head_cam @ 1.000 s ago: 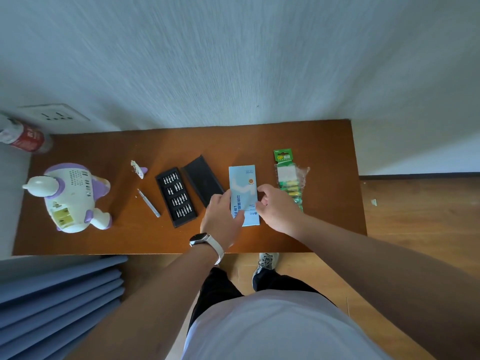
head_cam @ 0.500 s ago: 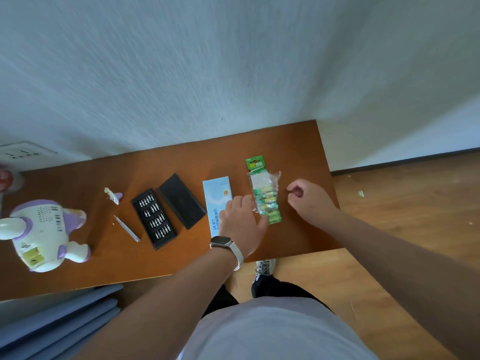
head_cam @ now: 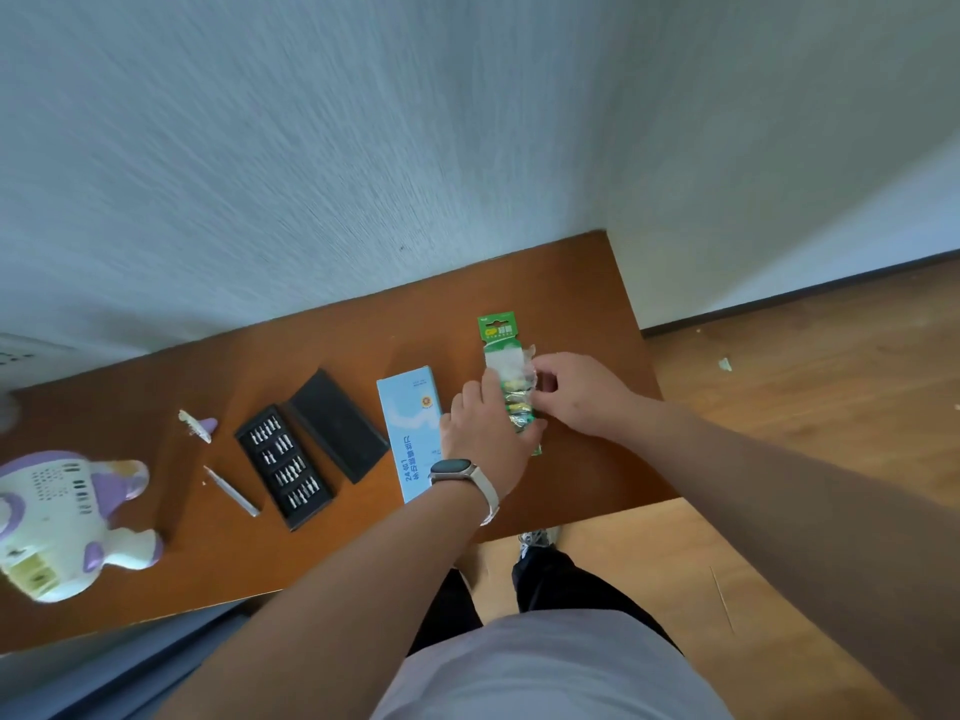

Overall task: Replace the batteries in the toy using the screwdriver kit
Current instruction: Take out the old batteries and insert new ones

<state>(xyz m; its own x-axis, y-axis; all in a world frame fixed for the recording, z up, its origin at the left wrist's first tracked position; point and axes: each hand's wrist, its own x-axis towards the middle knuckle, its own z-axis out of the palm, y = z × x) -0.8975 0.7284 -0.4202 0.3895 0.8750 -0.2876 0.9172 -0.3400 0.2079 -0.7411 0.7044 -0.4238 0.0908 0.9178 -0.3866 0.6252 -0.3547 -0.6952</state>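
A green battery pack [head_cam: 497,330] lies on the brown table [head_cam: 597,304] at the right. My left hand [head_cam: 485,433] lies across the pack's lower half and holds it down. My right hand [head_cam: 576,392] pinches the pack's clear plastic wrap from the right side. The white and purple toy [head_cam: 62,517] lies at the far left with its battery compartment open. Its small cover [head_cam: 196,424] lies apart. A silver screwdriver [head_cam: 232,491] rests beside the open black bit case [head_cam: 283,465].
A black case lid [head_cam: 337,423] and a light blue box [head_cam: 410,423] lie between the bit case and my hands. The table's right edge and wooden floor [head_cam: 779,407] lie just past my right hand. A wall runs behind the table.
Both hands left the blue box and moved right to the battery pack. My right hand came in from the table's right edge and took hold of the wrap. The view turned right.
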